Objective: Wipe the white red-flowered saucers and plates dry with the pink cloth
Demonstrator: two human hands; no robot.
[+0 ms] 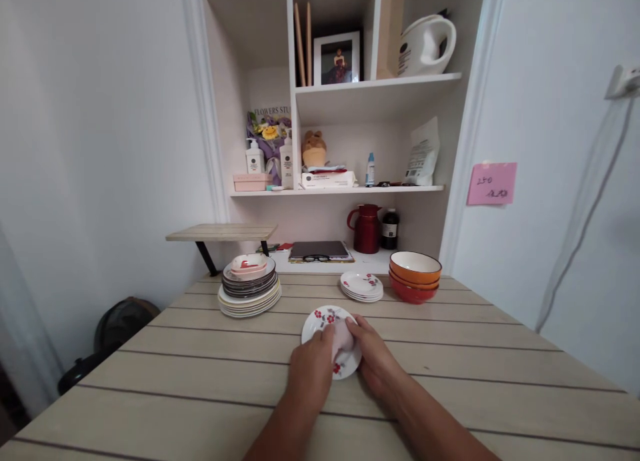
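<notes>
A small white plate (pixel 313 321) with red flowers and grey leaves is in front of me, tilted slightly over the wooden table. My left hand (pixel 311 362) is closed on a pale pinkish cloth (pixel 343 337), which it presses against the plate's face. Around the plate's right rim, my right hand (pixel 376 355) is closed, its thumb at the cloth's edge; the fingers underneath are hidden. Just behind stands a short stack of matching flowered plates (pixel 361 285).
At the left rear is a tall stack of plates (pixel 250 301) topped by small pink-rimmed dishes (pixel 249 264). Orange and red bowls (pixel 415 274) are nested at the right rear. Behind the table (pixel 200 394), a shelf unit holds a dark red jug (pixel 367 229), a dark bottle (pixel 390 229) and glasses (pixel 317 258).
</notes>
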